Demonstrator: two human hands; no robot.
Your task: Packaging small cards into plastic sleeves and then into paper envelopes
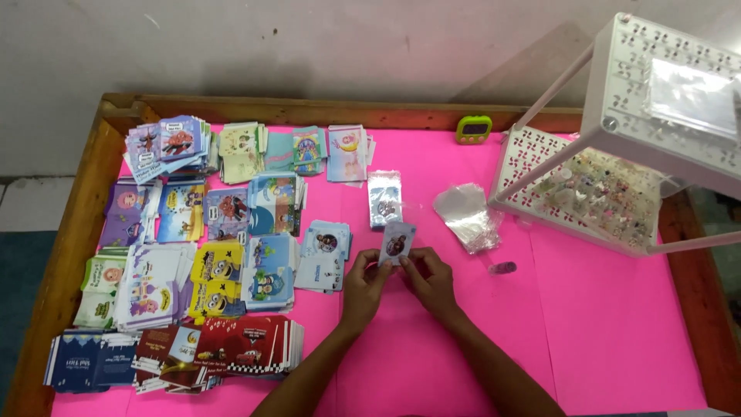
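Observation:
My left hand [364, 287] and my right hand [432, 282] meet over the pink table cover [602, 309] and together pinch a small pale card with a round picture [397, 242], held upright at its lower edge. Just beyond it lies a short stack of bagged cards [384, 198]. To the right of that lies a heap of clear plastic sleeves [467, 216]. A small purple object [502, 268] rests on the pink cover to the right of my right hand.
Several piles of colourful printed cards [208, 247] fill the left half of the wooden-framed table [77, 224]. A white perforated rack [610, 154] holding small trinkets stands at the right. A green timer [473, 129] sits at the far edge.

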